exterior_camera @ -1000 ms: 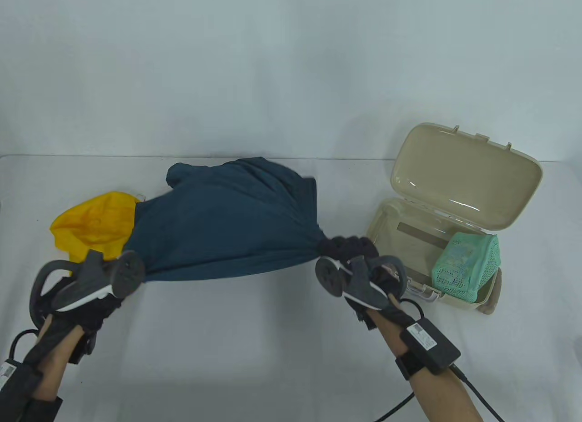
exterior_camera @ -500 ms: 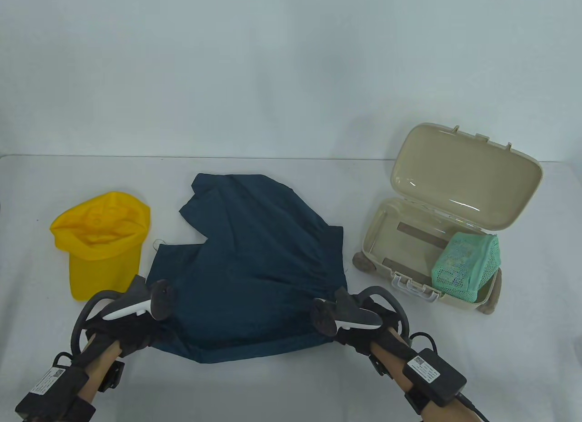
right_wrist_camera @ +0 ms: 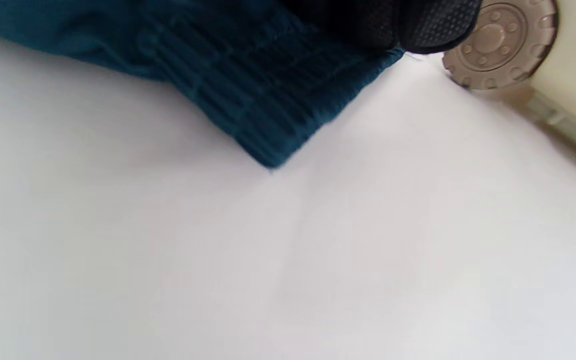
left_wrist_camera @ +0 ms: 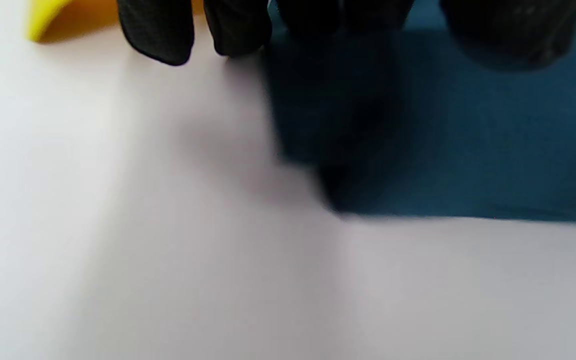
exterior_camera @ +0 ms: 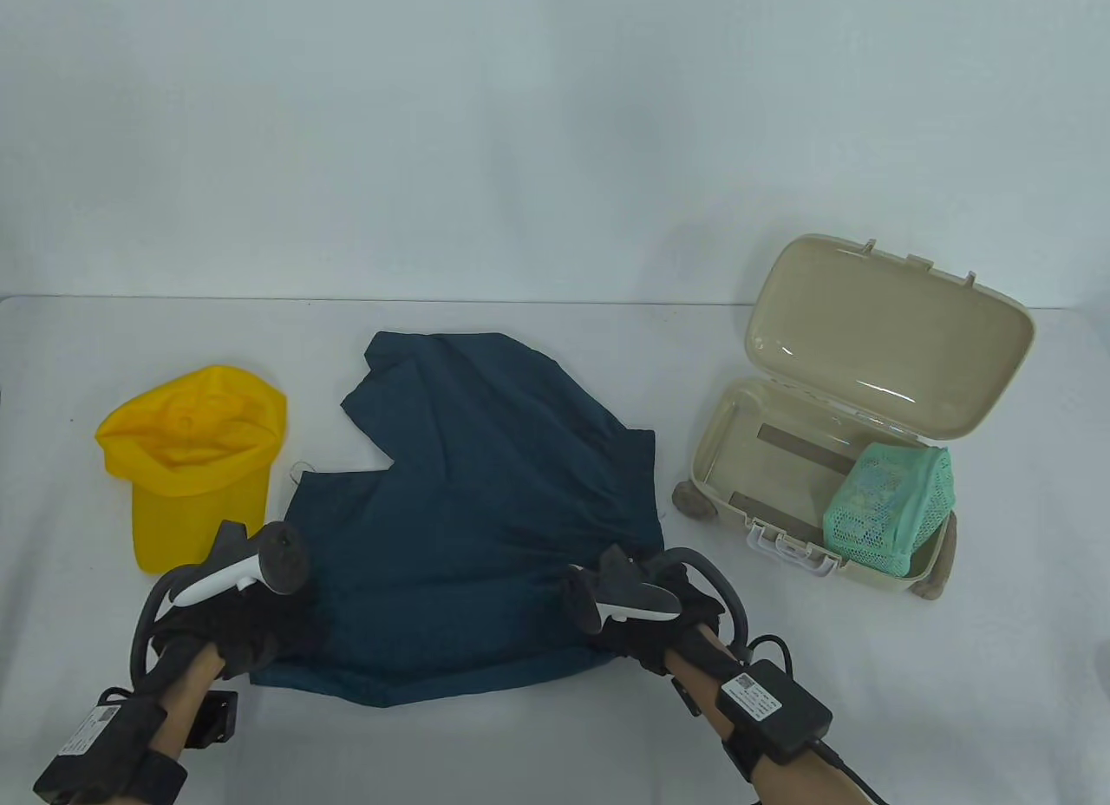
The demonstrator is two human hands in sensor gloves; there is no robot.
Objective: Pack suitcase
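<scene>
Now shorts [exterior_camera: 486,510] flat, near edge under hands.

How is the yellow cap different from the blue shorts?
The yellow cap is bright, small and keeps a puffed-up shape; the blue shorts are dark, much bigger and spread flat. Nobody touches the cap, but the left hand and right hand are on the shorts. Both lie on the table, outside the suitcase.

A staged recording setup: a bare white tabletop [exterior_camera: 538,753] against a plain white backdrop wall [exterior_camera: 520,128] behind it.
</scene>
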